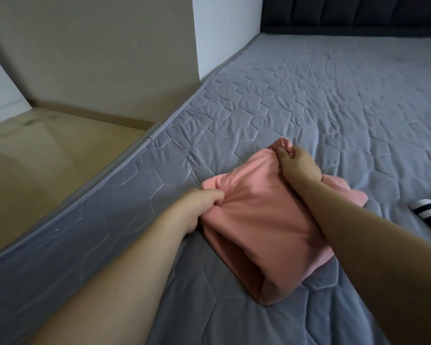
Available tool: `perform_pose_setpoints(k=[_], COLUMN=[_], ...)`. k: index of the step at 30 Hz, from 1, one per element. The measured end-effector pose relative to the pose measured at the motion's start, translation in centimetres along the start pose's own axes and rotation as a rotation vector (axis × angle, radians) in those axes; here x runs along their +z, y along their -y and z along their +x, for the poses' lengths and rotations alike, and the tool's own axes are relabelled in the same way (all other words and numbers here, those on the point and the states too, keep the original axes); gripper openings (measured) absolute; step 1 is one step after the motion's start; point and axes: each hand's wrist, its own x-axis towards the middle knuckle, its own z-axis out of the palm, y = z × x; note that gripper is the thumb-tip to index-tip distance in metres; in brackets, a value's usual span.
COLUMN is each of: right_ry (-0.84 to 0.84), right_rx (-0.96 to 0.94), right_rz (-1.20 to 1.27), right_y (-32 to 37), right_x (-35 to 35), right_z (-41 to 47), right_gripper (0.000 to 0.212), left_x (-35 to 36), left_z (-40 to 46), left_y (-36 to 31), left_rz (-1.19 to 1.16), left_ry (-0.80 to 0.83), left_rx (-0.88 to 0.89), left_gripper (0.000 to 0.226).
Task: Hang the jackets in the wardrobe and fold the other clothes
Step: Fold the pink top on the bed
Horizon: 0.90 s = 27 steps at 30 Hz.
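1. The pink garment (261, 220) lies partly folded on the grey quilted mattress (334, 100), near its left edge and close to me.
2. My left hand (199, 207) pinches the garment's left corner, bunching the cloth between curled fingers and thumb.
3. My right hand (296, 163) grips the far corner, fingers curled round a raised fold; my forearm crosses over the garment's right side.
4. A dark item with white stripes (428, 210) lies on the mattress just right of the garment, cut off by the frame edge; possibly a sleeve cuff, but I cannot tell.
5. The mattress surface beyond the garment runs bare up to the dark padded headboard (353, 16).
6. Left of the mattress edge, the wooden floor (47, 155) extends to a beige panel (97, 51) and a white wall (224, 33).
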Motion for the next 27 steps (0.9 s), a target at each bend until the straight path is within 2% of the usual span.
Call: perform_pose_setpoints(k=[3,6,9,11,12,15,20,23,25,27], right_ry=[0.03,0.095,0.095,0.069,0.076,0.087,-0.046,-0.073,-0.001,0.114], right_rx=[0.08,0.094,0.097,0.113,0.102,0.08,0.107,0.059,0.006,-0.129], right_rz=[0.238,0.387,0.425,0.458,0.485,0.598,0.662,0.633,0.62,0.673], right_y=[2.3,7.5,14.1,19.6,23.1,36.9,62.0,74.3,80.6,85.9], right_x=[-1.5,-6.0,-13.6,-19.8,-22.9,-31.3,-42.5,-46.2,-46.9,-46.3], right_z=[-0.8,-1.4,-1.0,-0.6,-0.3,0.5,-0.3,-2.2,-3.7,-5.0], right_gripper=[0.039,0.033,0.026,0.018,0.016,0.03,0.041,0.043,0.056,0.068], left_x=[-0.3,-2.0,-5.9,-10.5,-13.2,-22.6,-37.9,-45.9,-50.9,-56.1], left_z=[-1.0,-4.6,-10.2,-14.3,-16.6,-24.0,-37.1,-43.3,-46.2,-48.3], left_y=[-0.9,-4.9,-14.4,-22.5,-26.6,-38.5,-54.5,-59.8,-61.3,-62.0], left_rz=[-0.009,0.02,0.079,0.142,0.161,0.192,-0.05,-0.171,-0.228,-0.286], left_ry=[0.021,-0.055,-0.128,-0.188,-0.193,-0.201,-0.347,-0.434,-0.515,-0.625], left_rx=[-0.064,-0.064,0.001,0.099,0.146,0.229,0.307,0.369,0.435,0.484], left_gripper=[0.014,0.021,0.006,0.005,0.008,0.025,0.021,0.031,0.021,0.019])
